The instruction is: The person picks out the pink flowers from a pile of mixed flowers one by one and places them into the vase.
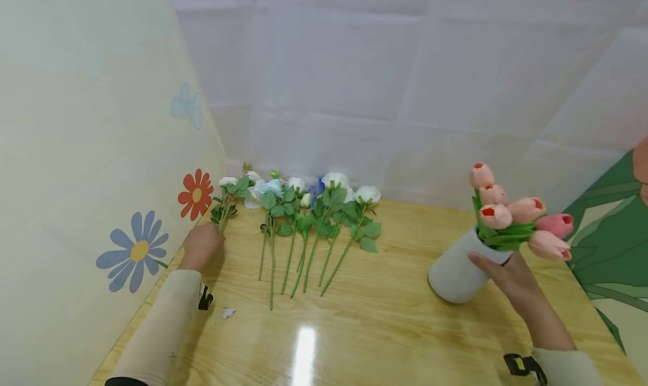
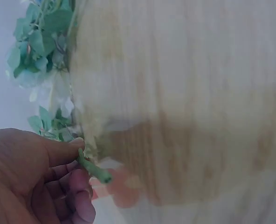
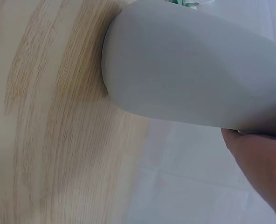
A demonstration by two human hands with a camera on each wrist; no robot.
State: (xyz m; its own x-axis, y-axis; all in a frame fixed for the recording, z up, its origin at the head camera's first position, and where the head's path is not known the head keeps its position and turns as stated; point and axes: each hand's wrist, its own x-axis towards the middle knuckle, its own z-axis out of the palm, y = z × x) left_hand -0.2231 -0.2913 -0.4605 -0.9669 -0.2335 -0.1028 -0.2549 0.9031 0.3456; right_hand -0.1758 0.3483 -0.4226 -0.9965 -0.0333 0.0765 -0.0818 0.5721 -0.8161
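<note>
At the table's left edge my left hand pinches the green stem of an artificial flower between thumb and fingers. Its white bloom and leaves lie toward the back wall. On the right, my right hand grips a white vase near its rim, the thumb across the front. The vase leans to the right on the table. Pink artificial tulips stand in it, their heads spilling over the right side. In the right wrist view the vase fills much of the picture and hides most of the fingers.
A row of artificial flowers, white, pale blue and dark blue, lies along the back of the wooden table, stems toward me. A small white scrap lies near my left forearm. A white cloth hangs behind; a printed wall stands left.
</note>
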